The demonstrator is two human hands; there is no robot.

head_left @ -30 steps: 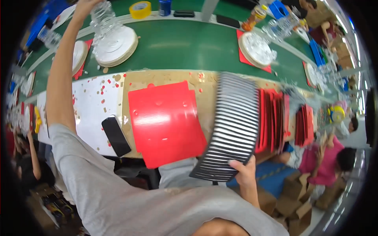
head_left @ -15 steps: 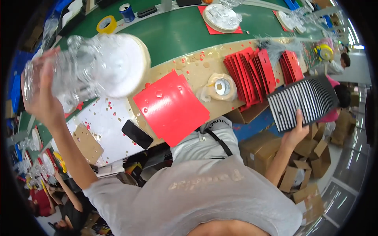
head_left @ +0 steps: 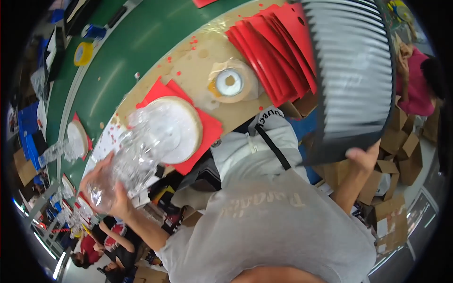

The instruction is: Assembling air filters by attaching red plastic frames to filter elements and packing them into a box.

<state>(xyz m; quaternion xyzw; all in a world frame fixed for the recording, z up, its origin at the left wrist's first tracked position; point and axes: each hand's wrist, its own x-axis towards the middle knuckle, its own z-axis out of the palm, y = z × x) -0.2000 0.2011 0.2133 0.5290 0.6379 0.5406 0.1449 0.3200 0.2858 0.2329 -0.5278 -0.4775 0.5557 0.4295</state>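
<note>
My left hand point(head_left: 113, 191) is wrapped round the end of a clear, glassy ornamental column point(head_left: 141, 146) that lies tilted on its side. A thick round white base point(head_left: 181, 129) joins the column's other end. That base is over a red cut sheet point(head_left: 207, 137) and covers much of it; whether they touch, I cannot tell. On the right, my right hand point(head_left: 363, 158) grips the lower edge of a black panel-like piece with pale stripes point(head_left: 354, 75). It is raised near the camera and blurred, and some of my fingers are hidden behind it.
Several folded red sheets point(head_left: 273, 56) stand by the striped piece. A tape roll point(head_left: 230, 82) lies on the brown work surface point(head_left: 188, 61), near scattered red bits. Beyond runs a green belt point(head_left: 113, 66) with yellow tape point(head_left: 83, 54). Open cartons point(head_left: 401, 160) and co-workers point(head_left: 417, 85) are around.
The clear column and its base have moved in my left hand from the far left to over the red sheet. My right hand has raised the striped piece nearer the camera. The view has turned.
</note>
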